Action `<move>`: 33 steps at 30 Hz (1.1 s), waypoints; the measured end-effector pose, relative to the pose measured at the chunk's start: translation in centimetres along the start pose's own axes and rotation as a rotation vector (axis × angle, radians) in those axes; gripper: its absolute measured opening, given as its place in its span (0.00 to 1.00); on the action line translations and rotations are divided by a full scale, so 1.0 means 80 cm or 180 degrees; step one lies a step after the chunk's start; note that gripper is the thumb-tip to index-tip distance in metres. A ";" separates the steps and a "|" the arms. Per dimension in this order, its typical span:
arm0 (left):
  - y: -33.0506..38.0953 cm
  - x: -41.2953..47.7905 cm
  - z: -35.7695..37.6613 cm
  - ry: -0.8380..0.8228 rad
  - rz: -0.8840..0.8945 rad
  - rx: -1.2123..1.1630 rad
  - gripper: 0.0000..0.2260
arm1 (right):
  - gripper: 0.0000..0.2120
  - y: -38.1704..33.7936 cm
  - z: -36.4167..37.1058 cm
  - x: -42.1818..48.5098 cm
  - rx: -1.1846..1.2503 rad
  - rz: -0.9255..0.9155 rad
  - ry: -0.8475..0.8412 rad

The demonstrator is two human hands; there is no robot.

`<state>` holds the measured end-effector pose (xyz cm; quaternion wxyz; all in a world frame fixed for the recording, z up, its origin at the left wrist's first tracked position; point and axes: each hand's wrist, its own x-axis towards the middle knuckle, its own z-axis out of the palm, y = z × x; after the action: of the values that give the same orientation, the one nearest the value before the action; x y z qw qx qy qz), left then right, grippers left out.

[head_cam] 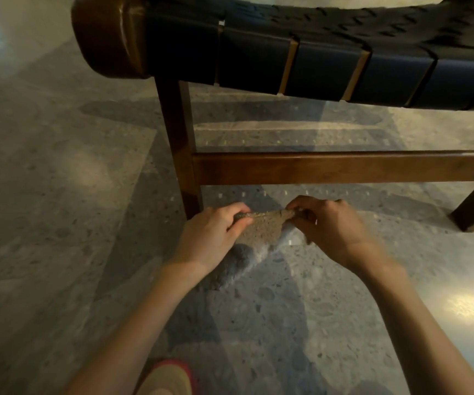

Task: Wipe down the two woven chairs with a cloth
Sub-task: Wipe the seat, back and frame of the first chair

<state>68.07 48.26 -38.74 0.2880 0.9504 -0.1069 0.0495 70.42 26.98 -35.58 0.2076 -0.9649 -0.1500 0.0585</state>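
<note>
The left hand (216, 235) pinches 1 end of the cloth (261, 228), thumb and curled fingers closed on its edge. The right hand (330, 226) grips the other end the same way, so the cloth spans the gap between the 2 hands, its lower part sagging toward the floor (59, 195). The woven chair (315, 61) stands just beyond both hands: its leg (179, 143) rises just past the left hand, and its rail (344, 166) runs above the right hand's knuckles. Beside the left forearm, what looks like a slipper (170, 377) shows, blurred.
</note>
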 end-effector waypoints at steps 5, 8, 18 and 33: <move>-0.007 -0.011 0.016 -0.0007 -0.0691 -0.0570 0.08 | 0.06 -0.004 0.019 -0.003 0.1534 0.0613 0.0098; -0.006 -0.012 0.022 0.0096 -0.1696 -0.2091 0.04 | 0.08 -0.007 0.028 -0.007 0.2260 0.0878 0.0183; 0.027 0.006 0.039 0.1502 -0.3156 -0.5351 0.09 | 0.11 -0.040 0.068 -0.002 0.5696 0.2338 0.1336; 0.007 0.037 0.028 0.1139 -0.2677 -0.6645 0.09 | 0.06 -0.036 0.049 0.052 0.7296 0.2618 0.0459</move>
<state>70.91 46.04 -39.86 0.9431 0.1865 0.2737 -0.0293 72.91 32.25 -38.12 0.9125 -0.1994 0.3170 0.1646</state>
